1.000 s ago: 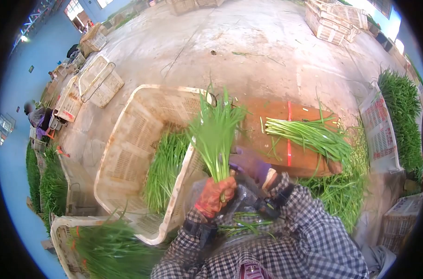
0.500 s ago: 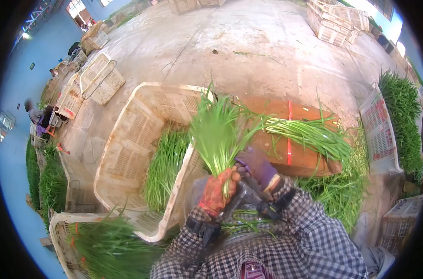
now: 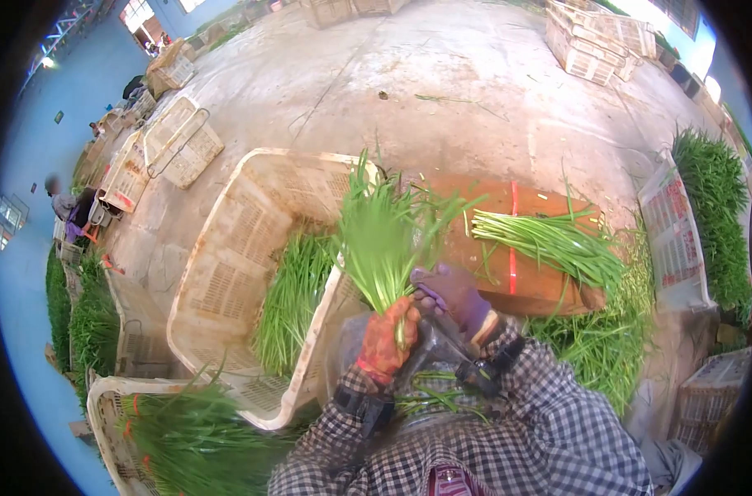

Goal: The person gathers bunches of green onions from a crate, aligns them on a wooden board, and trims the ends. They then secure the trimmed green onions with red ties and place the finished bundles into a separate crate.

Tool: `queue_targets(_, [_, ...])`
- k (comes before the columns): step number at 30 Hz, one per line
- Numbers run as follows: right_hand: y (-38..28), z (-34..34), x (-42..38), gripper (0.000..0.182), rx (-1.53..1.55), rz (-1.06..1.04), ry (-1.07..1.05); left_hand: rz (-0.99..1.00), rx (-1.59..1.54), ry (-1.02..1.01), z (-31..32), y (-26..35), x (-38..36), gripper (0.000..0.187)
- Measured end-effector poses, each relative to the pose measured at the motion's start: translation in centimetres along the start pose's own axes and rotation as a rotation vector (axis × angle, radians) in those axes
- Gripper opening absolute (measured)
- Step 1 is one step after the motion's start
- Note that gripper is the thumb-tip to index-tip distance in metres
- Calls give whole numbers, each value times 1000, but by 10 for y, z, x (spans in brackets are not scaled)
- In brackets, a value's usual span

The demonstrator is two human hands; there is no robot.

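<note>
Leaves of the upright bunch of green stalks [image 3: 380, 264] have fanned out toward the person's right since the earlier frame, and the left hand [image 3: 384, 343], in an orange-red glove, has risen slightly. Its fingers are wrapped round the lower stems, with the pale ends showing at the grip. Holding it this low seems to leave the tops free to spread. The right hand [image 3: 454, 298], in a purple glove, is bent in close beside the stems, just above the left fingers; whether its own fingers pinch a stalk or only rest near them, I cannot tell. The bunch is above the lap, between a large crate [image 3: 244, 215] and a brown board [image 3: 549, 299], so both are probably within easy reach.

More stalks [image 3: 558, 248] lie on the board across a red strip [image 3: 513, 269], pale ends together toward the bunch, which likely keeps them even. The crate tilts its opening toward the person, with greens [image 3: 293, 306] laid lengthwise inside. Clear plastic [image 3: 421, 355] covers the lap, perhaps against wet or dirt, and a few loose stalks [image 3: 442, 401] rest there.
</note>
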State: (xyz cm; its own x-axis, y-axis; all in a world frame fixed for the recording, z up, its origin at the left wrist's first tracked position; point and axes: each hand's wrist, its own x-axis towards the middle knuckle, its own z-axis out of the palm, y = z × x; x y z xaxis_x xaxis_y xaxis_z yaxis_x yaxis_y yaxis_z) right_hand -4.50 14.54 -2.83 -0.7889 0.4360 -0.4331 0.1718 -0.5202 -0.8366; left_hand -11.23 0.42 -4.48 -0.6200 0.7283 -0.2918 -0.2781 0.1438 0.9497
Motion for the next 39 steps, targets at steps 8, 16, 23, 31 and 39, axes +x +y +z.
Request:
queue_targets(8, [12,1,-36,24,-136,-80,25,-251,-459,172,4,4,12,20])
queue_targets(16, [4,-37,-58,19,30,-20,189,65,18,84,-3,-23,7,17])
queue_targets(23, [-7,-20,-60,20,-95,-160,10,-190,-215,-224,-2,-7,-15,27])
queue_targets(31, [-9,-13,-61,29,-310,-467,-74,44,325,-430,-12,2,-24,36])
queue_targets(39, [3,-24,-50,16,-420,-394,-97,523,270,-393,-6,-7,-36,33])
